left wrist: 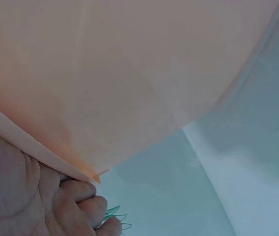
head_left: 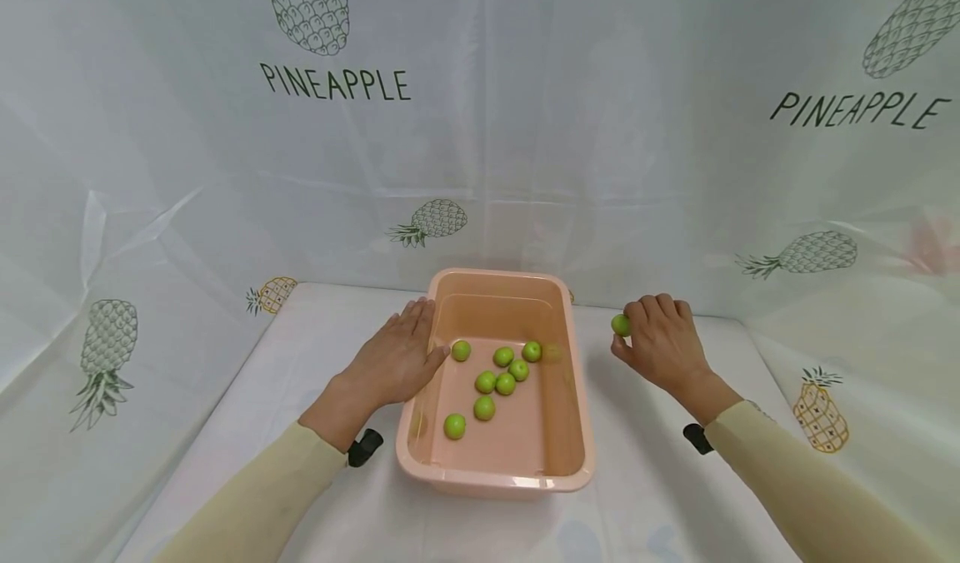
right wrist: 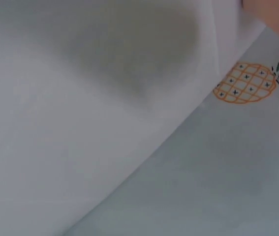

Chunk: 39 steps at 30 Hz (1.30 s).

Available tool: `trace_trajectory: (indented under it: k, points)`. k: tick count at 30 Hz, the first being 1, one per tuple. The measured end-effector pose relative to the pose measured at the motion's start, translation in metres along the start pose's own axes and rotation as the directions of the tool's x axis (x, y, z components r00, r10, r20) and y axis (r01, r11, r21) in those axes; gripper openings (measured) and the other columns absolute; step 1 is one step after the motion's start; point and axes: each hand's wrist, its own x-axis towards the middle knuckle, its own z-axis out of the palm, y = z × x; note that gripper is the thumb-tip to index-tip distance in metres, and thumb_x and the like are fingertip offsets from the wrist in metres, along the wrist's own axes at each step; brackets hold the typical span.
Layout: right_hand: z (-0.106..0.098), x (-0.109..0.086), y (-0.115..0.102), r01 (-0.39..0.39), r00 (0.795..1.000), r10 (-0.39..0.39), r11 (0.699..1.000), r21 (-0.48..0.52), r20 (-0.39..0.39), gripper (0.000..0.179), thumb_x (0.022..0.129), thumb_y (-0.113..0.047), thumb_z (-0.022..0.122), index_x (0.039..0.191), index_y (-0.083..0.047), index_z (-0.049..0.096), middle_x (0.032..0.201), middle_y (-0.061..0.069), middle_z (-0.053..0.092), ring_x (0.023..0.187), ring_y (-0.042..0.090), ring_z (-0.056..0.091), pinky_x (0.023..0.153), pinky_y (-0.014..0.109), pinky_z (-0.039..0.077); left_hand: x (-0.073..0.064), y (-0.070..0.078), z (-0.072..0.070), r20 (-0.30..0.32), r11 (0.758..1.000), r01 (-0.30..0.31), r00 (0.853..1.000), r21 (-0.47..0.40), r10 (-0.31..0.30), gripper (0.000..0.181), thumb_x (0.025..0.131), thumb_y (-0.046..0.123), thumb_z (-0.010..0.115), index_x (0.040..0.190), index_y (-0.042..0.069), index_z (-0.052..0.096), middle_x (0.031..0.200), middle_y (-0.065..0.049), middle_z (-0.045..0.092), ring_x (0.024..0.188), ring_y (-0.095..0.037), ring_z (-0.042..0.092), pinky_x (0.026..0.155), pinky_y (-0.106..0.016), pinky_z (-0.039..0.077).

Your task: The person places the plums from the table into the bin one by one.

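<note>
In the head view a peach-coloured plastic basin [head_left: 495, 481] stands on the white-covered table with several small round green fruits [head_left: 484, 408] on its floor. My left hand [head_left: 393, 359] rests along the basin's left rim, fingers extended and thumb reaching over the edge. From the left wrist, the palm [left wrist: 11, 182] lies against the outside of the rim, with the fingertips beyond it. To the right of the basin and above the table, my right hand [head_left: 663, 338] pinches one green fruit [head_left: 620, 325] between thumb and fingers. Only slivers of fruit and fingertip show in the right wrist view.
A white sheet printed with pineapples [head_left: 441, 218] hangs behind the table and along both sides. The table's back edge lies just behind the basin. Black straps [head_left: 365, 447] are on both wrists.
</note>
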Motion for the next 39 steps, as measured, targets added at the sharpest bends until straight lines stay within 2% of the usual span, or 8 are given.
trace_trajectory:
  k: [8,16,21,22,25,30,35,39]
  points:
    - [-0.014,0.017,-0.011,0.082,0.983,-0.078,0.996,0.021,-0.166,0.039,0.093,-0.035,0.053,0.102,0.003,0.058,0.092,0.019,0.060,0.088,0.042,0.055,0.075,0.054,0.045,0.000,0.000,-0.001,0.007,1.000,0.002,1.000,0.008,-0.002,0.078,0.112,0.042,0.043,0.165,-0.008,0.017,0.173,-0.026,0.018,0.162,-0.041,0.018,0.131,-0.055,0.022]
    - [-0.028,0.040,-0.036,0.197,0.900,-0.164,0.979,0.042,-0.404,0.036,0.091,-0.030,0.061,0.102,0.004,0.061,0.093,0.019,0.061,0.083,0.039,0.054,0.071,0.052,0.040,-0.001,-0.001,0.000,-0.001,1.000,-0.001,1.000,0.007,0.001,0.077,0.112,0.041,0.044,0.164,-0.009,0.017,0.173,-0.027,0.019,0.162,-0.042,0.018,0.131,-0.056,0.022]
    - [-0.033,0.049,-0.056,0.237,0.882,-0.183,0.969,0.072,-0.434,0.033,0.091,-0.029,0.061,0.100,0.003,0.060,0.093,0.017,0.061,0.082,0.038,0.054,0.072,0.050,0.039,0.000,0.000,0.000,0.004,1.000,0.003,1.000,0.016,-0.003,0.078,0.112,0.043,0.043,0.165,-0.009,0.016,0.173,-0.026,0.019,0.162,-0.041,0.018,0.131,-0.054,0.022]
    - [-0.034,0.051,-0.060,0.239,0.885,-0.182,0.967,0.083,-0.429,0.032,0.091,-0.028,0.061,0.100,0.003,0.060,0.093,0.017,0.061,0.082,0.038,0.054,0.072,0.050,0.039,0.001,0.000,0.000,0.005,1.000,0.004,1.000,0.018,-0.004,0.078,0.112,0.043,0.042,0.165,-0.008,0.016,0.173,-0.026,0.019,0.162,-0.040,0.018,0.131,-0.054,0.022]
    - [-0.039,0.055,-0.074,0.223,0.918,-0.164,0.966,0.130,-0.361,0.032,0.090,-0.029,0.060,0.099,0.002,0.061,0.093,0.016,0.061,0.084,0.038,0.054,0.072,0.049,0.040,0.001,0.000,0.000,0.002,1.000,0.007,1.000,0.014,-0.007,0.078,0.112,0.043,0.043,0.165,-0.008,0.016,0.173,-0.026,0.019,0.162,-0.040,0.018,0.131,-0.054,0.022]
    - [-0.049,0.057,-0.100,0.146,0.986,-0.124,0.966,0.215,-0.111,0.033,0.087,-0.034,0.064,0.099,-0.003,0.061,0.093,0.012,0.061,0.088,0.034,0.054,0.075,0.047,0.040,0.000,0.000,0.001,-0.006,1.000,0.004,1.000,0.009,-0.004,0.077,0.113,0.042,0.043,0.165,-0.008,0.017,0.173,-0.026,0.020,0.162,-0.041,0.019,0.131,-0.054,0.023]
    - [-0.055,0.054,-0.119,0.070,0.988,-0.103,0.962,0.264,0.114,0.033,0.085,-0.038,0.072,0.095,-0.009,0.060,0.089,0.002,0.055,0.086,0.025,0.049,0.078,0.039,0.038,0.000,0.000,0.001,-0.010,1.000,-0.002,1.000,0.015,0.002,0.077,0.113,0.043,0.043,0.165,-0.009,0.017,0.173,-0.027,0.020,0.162,-0.041,0.019,0.131,-0.055,0.023]
    - [-0.056,0.054,-0.125,0.044,0.981,-0.092,0.961,0.272,0.168,0.032,0.084,-0.038,0.074,0.094,-0.011,0.060,0.087,0.000,0.053,0.085,0.023,0.047,0.077,0.037,0.037,0.000,0.000,0.001,-0.009,1.000,-0.003,1.000,0.017,0.003,0.077,0.113,0.043,0.042,0.165,-0.009,0.017,0.173,-0.026,0.020,0.162,-0.041,0.019,0.131,-0.055,0.023]
